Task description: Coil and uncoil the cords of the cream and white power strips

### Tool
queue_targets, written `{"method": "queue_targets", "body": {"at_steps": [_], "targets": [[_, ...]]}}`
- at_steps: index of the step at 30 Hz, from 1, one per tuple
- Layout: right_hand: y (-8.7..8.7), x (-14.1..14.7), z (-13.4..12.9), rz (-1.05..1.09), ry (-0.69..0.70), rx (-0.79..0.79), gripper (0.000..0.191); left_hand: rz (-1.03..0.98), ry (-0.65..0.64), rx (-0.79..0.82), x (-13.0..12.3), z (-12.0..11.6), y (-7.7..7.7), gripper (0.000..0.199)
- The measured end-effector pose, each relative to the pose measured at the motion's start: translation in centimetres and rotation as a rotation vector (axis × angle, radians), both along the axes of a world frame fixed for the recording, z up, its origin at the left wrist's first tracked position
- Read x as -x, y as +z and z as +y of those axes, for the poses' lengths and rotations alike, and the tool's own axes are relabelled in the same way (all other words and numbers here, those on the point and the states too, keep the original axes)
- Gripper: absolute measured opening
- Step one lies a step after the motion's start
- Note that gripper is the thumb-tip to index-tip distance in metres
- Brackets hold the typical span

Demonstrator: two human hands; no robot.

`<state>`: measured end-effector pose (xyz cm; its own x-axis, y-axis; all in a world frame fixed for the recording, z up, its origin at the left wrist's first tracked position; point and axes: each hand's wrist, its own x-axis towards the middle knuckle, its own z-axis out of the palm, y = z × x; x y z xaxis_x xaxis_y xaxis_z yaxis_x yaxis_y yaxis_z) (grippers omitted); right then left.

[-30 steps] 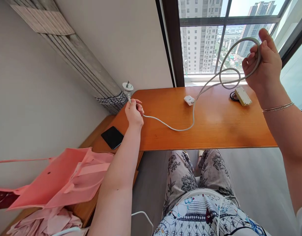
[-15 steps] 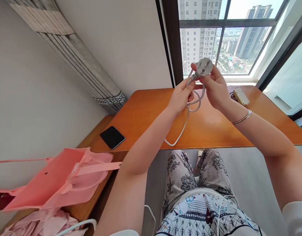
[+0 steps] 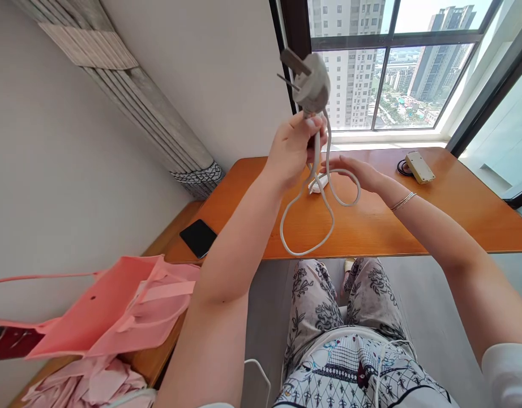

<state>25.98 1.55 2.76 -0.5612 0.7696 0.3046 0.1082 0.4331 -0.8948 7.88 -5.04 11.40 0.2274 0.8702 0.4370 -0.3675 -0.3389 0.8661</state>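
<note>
My left hand [image 3: 292, 144] is closed on the white cable just below a white plug [image 3: 314, 85], which is raised in front of the window with its metal pins pointing up and left. The white cable [image 3: 306, 253] hangs from there in loose loops over the wooden table [image 3: 380, 221]. Lower and to the right, my right hand [image 3: 354, 170] has its fingers stretched out beside the cable loops, near a small white object [image 3: 318, 183] at the other hand's underside. Whether the fingertips touch that object is not clear.
A black phone [image 3: 199, 238] lies at the table's left front. At the right back is a beige power strip [image 3: 419, 166] with a dark cord. A pink bag [image 3: 103, 311] and pink cloth [image 3: 86, 385] are at the lower left. A window [image 3: 386, 73] stands behind the table.
My left hand has moved up and left with the plug, which has turned so its pins point left. My right hand has let go of the plug and dropped lower, fingers extended. The small white object now shows.
</note>
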Motion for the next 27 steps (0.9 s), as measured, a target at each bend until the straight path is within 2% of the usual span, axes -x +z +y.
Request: {"method": "queue_targets", "body": {"at_steps": [2, 4, 8, 10, 12, 14, 17, 20, 23, 25, 27], "targets": [[-0.9, 0.4, -0.1, -0.005, 0.161, 0.056, 0.038, -0.051, 0.033, 0.06, 0.2, -0.4, 1.4, 0.04], [-1.6, 0.8, -0.1, -0.063, 0.195, 0.032, 0.033, -0.096, 0.1, 0.118, 0.4, -1.0, 2.8, 0.047], [-2.0, -0.1, 0.4, -0.338, 0.072, -0.149, 0.038, -0.274, 0.286, 0.097, 2.4, -2.1, 5.3, 0.052], [-2.0, -1.6, 1.0, -0.532, -0.031, -0.308, 0.045, -0.356, 0.368, 0.034, 4.5, -2.1, 6.0, 0.046], [-2.2, -3.5, 1.8, -0.759, -0.173, -0.481, 0.052, -0.359, 0.436, 0.055, 6.7, -1.7, 6.2, 0.044], [-2.8, -5.3, 2.5, -0.935, -0.386, -0.582, 0.057, -0.357, 0.476, 0.055, 8.5, -1.0, 5.7, 0.043], [-4.5, -6.7, 3.4, -1.071, -0.621, -0.552, 0.059, -0.307, 0.459, 0.149, 9.3, -0.2, 4.0, 0.042], [-6.5, -6.7, 3.6, -1.186, -0.648, -0.415, 0.054, -0.232, 0.379, 0.296, 8.4, 0.5, 1.9, 0.042], [-8.5, -6.7, 3.2, -1.249, -0.626, -0.318, 0.041, -0.154, 0.3, 0.368, 7.0, 0.9, 0.1, 0.036], [-9.5, -6.9, 3.0, -1.238, -0.627, -0.264, 0.039, -0.072, 0.243, 0.379, 6.2, 1.2, -0.9, 0.031], [-10.3, -7.2, 3.0, -1.123, -0.658, -0.223, 0.041, 0.041, 0.189, 0.376, 5.2, 1.5, -1.9, 0.026]]}}
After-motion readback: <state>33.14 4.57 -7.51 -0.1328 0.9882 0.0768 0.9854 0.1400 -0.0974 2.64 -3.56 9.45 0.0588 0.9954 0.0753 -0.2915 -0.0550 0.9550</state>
